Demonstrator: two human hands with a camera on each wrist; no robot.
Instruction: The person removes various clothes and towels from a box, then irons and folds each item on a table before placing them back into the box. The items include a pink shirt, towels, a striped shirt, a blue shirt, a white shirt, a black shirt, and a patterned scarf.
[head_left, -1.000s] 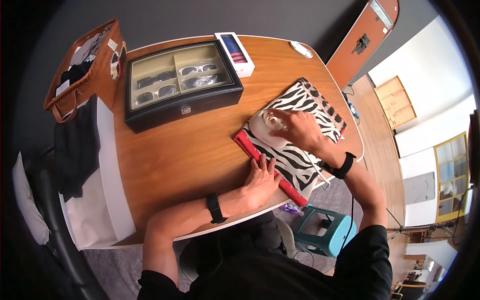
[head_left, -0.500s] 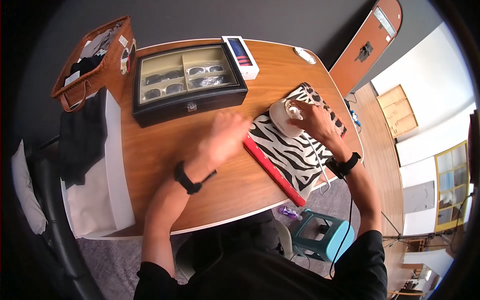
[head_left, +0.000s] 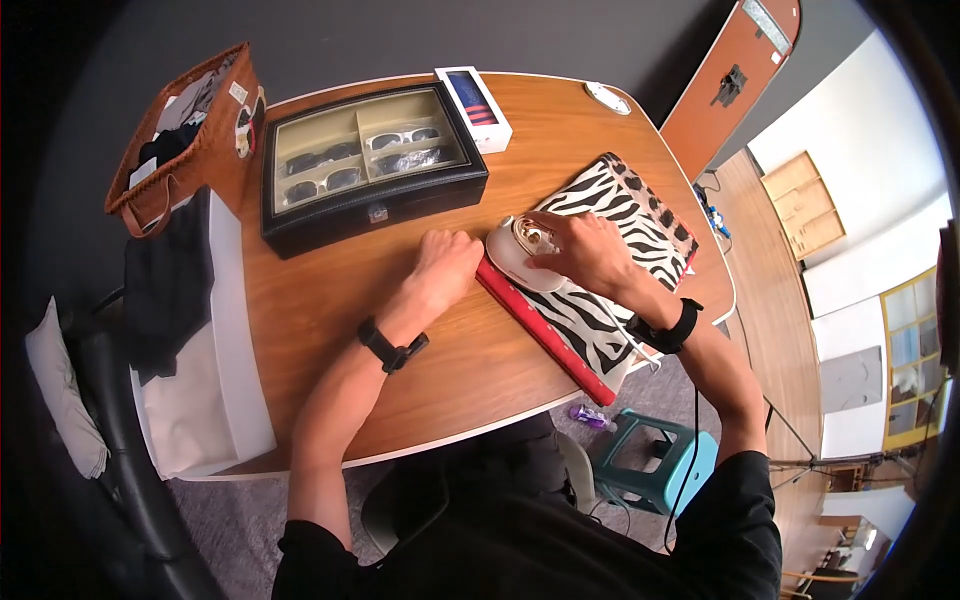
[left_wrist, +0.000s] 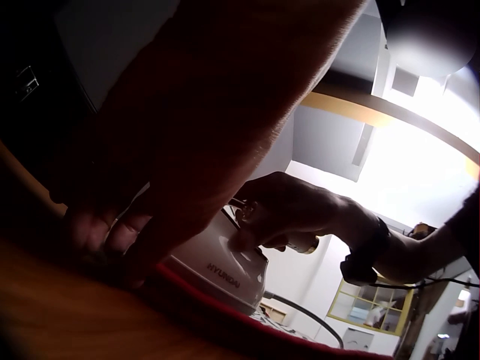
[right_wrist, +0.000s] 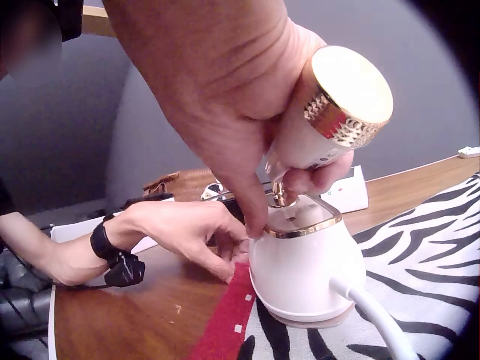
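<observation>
A zebra-print cloth point(head_left: 660, 235) with a red edge point(head_left: 545, 341) lies flat on the table's right part. My right hand point(head_left: 595, 255) grips the handle of a white and gold iron point(head_left: 510, 262), which stands on the cloth at the far end of the red edge. In the right wrist view, thumb and fingers of the right hand point(right_wrist: 217, 97) wrap the iron's handle. Beside the iron point(right_wrist: 307, 262), my left hand point(right_wrist: 176, 225) pinches the corner of the red edge point(right_wrist: 234, 311). The left wrist view is dark; the left hand's fingertips are low at the table.
A black case point(head_left: 375, 215) of sunglasses and a white box point(head_left: 490, 138) stand at the back. Further left are a brown basket point(head_left: 215, 150) and dark cloth point(head_left: 165, 300) over a white box. The iron's cord point(head_left: 640, 348) trails right. A teal stool point(head_left: 690, 470) stands below the table's edge.
My left hand has moved from the red edge's near part to its far corner. The iron, in my right hand, went away from the red edge and has come back beside that corner.
</observation>
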